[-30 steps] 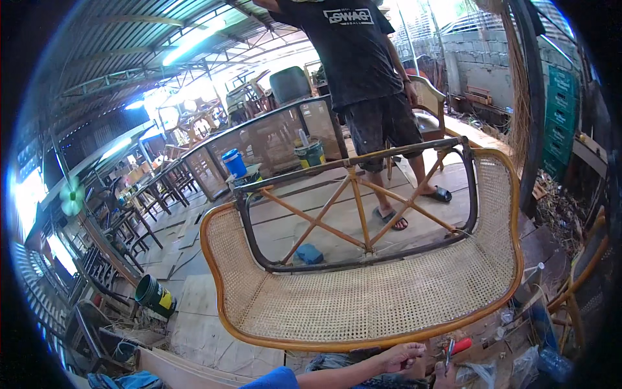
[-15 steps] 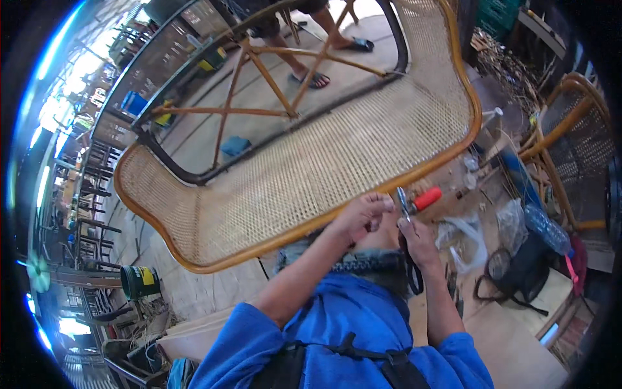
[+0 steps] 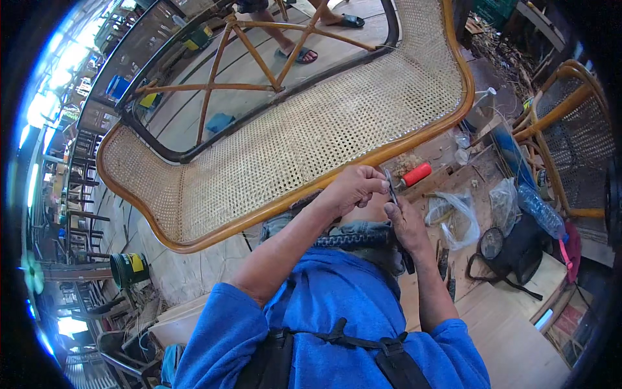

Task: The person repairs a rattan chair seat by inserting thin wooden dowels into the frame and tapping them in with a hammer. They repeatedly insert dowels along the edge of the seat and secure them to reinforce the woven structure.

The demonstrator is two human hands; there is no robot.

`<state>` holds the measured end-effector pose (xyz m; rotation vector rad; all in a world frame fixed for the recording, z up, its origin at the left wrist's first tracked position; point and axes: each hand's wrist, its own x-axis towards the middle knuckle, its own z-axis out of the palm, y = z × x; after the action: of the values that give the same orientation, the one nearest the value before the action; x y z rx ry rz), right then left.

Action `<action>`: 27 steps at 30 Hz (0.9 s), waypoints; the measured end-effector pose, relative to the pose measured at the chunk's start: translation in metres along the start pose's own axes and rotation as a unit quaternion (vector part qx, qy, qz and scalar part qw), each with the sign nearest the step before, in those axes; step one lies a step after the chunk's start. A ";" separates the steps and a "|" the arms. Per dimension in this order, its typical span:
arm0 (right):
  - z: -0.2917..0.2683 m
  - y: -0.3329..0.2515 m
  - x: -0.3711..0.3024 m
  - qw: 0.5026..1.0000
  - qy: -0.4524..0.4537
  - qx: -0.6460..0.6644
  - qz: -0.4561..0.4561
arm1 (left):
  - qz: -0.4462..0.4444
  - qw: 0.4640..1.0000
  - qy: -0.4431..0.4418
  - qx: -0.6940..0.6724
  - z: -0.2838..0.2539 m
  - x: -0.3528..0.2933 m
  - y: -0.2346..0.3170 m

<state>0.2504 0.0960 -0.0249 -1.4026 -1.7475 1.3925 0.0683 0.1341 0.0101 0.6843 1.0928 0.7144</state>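
Note:
In front of my lap, my right hand [image 3: 408, 227] is closed around a slim metal hand tool [image 3: 391, 185] with a dark handle; its exact kind does not show clearly. The tool's shiny end points up and away from me. Just left of it, my left hand [image 3: 356, 191] has its fingers bent in a pinch, with the fingertips at the metal end. Whatever lies in that pinch is too small to make out. Beyond both hands stretches a bench-like frame of woven cane [image 3: 311, 146] with a curved wooden edge [image 3: 278, 211].
A red-handled tool [image 3: 416, 174] lies right of my hands, near a clear plastic bag [image 3: 461, 223]. Farther right are a plastic bottle [image 3: 540, 211], a black bag [image 3: 515, 256] and a cane chair [image 3: 570, 136]. Another person's sandalled foot [image 3: 301, 55] shows beyond the frame. A dark bucket [image 3: 128, 269] stands left.
The view has shifted, so the cane frame sits slightly higher and farther left. My left fingers are now closer to the tool's metal end, which has turned in my right hand.

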 end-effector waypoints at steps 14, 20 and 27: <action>0.000 -0.010 -0.012 0.998 0.028 -0.051 0.016 | 0.016 0.990 0.007 0.137 0.005 0.005 -0.005; -0.006 0.059 -0.044 0.978 0.138 -0.065 0.140 | -0.017 0.999 -0.030 0.013 0.005 0.008 -0.018; -0.009 0.062 -0.098 0.962 0.165 -0.069 0.204 | -0.049 0.994 -0.083 -0.053 -0.001 0.001 -0.057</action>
<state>0.3171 0.0066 -0.0577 -2.0290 -1.4110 1.1533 0.0770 0.1013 -0.0351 0.5844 0.9242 0.6148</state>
